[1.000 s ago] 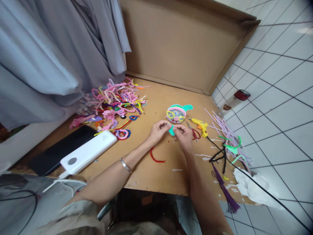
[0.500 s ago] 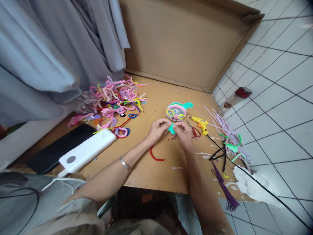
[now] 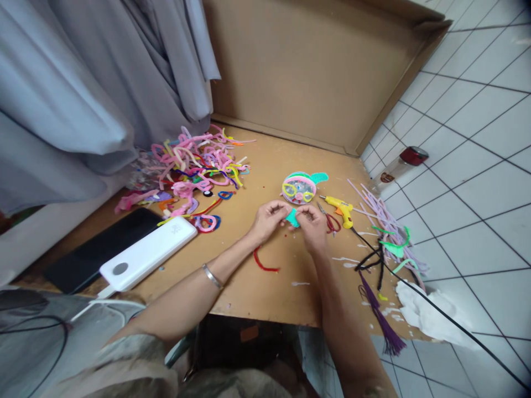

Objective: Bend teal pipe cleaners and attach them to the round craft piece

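Between my two hands is a small teal fuzzy piece point(image 3: 292, 218), pinched from both sides above the table. My left hand point(image 3: 269, 221) closes its fingertips on the left edge, and my right hand point(image 3: 312, 225) grips the right edge. Just beyond them lies a round craft piece point(image 3: 299, 188) with a pink and green rim, yellow rings and a teal strip sticking out to the right. Red-handled scissors point(image 3: 333, 223) rest beside my right hand. A bent red pipe cleaner point(image 3: 263, 263) lies nearer to me, below my left hand.
A yellow glue gun point(image 3: 342, 210) trails a black cord rightward. Lilac pipe cleaners point(image 3: 384, 215), a purple tassel point(image 3: 379, 315) and white tissue point(image 3: 431, 315) lie right. At left are a colourful pipe-cleaner heap point(image 3: 199, 166), a white power bank point(image 3: 149, 253) and a black phone point(image 3: 99, 249).
The teal piece has shifted and turned slightly between my fingertips. Both hands stay in nearly the same place, and the things on the table have not moved.
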The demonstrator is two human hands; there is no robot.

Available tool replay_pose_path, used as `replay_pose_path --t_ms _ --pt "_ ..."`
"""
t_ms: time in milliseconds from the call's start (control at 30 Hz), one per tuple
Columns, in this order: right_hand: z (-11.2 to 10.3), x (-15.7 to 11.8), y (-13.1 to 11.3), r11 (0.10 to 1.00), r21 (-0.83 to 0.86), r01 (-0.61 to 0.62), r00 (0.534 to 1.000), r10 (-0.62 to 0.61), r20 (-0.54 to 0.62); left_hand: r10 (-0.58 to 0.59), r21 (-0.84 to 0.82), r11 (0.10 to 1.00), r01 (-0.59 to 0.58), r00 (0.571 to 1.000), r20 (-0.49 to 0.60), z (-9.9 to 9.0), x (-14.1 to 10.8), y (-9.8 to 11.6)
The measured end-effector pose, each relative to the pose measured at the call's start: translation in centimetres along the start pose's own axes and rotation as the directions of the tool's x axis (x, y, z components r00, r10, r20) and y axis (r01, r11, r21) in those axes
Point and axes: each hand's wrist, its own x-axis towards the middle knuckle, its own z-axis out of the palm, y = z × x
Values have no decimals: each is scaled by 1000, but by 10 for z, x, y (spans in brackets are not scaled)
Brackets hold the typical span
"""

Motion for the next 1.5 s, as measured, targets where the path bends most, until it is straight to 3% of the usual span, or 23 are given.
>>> replay_pose_path --t_ms 300,467,733,1500 --pt "-2 -1 -1 999 16 37 998 -38 49 -13 -24 1000 14 999 47 1 0 -2" --pt "-1 0 1 999 3 37 999 -37 10 -24 -75 997 29 998 57 -2 2 -2" --pt "-2 -1 -2 997 -66 28 1000 -28 -1 16 -2 1000 -16 1000 23 -2 4 2" --pt "2 -4 -9 997 -68 -35 999 33 -20 -44 67 997 43 999 28 0 3 4"
